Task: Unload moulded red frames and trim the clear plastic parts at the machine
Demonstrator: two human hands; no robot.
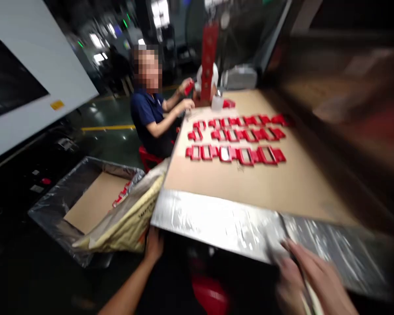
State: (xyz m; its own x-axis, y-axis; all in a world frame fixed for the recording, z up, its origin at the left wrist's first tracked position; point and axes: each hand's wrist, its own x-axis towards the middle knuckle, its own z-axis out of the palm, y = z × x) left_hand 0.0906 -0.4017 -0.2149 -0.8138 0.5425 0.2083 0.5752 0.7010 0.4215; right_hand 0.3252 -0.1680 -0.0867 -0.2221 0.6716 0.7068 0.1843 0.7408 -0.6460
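Note:
My left hand [154, 246] is low at the table's near left corner, right beside a yellowish fabric sack [134, 218]. Its fingers are mostly hidden, and I cannot tell whether it grips the sack or the table edge. Motion smears my right hand [310, 273] at the front edge of the table. It is closed around a long thin tool [287, 229], dark with a pale lower part; its kind is too blurred to tell. On the brown table board [210, 177], red frame-like parts [244, 155] with rectangular openings lie in several rows.
A co-worker in a dark blue shirt [146, 111] sits at the table's far left, holding a red part [188, 87]. A lined crate [52, 214] with cardboard stands at left. Shiny film [213, 214] covers the front edge. A red seat [210, 295] is below.

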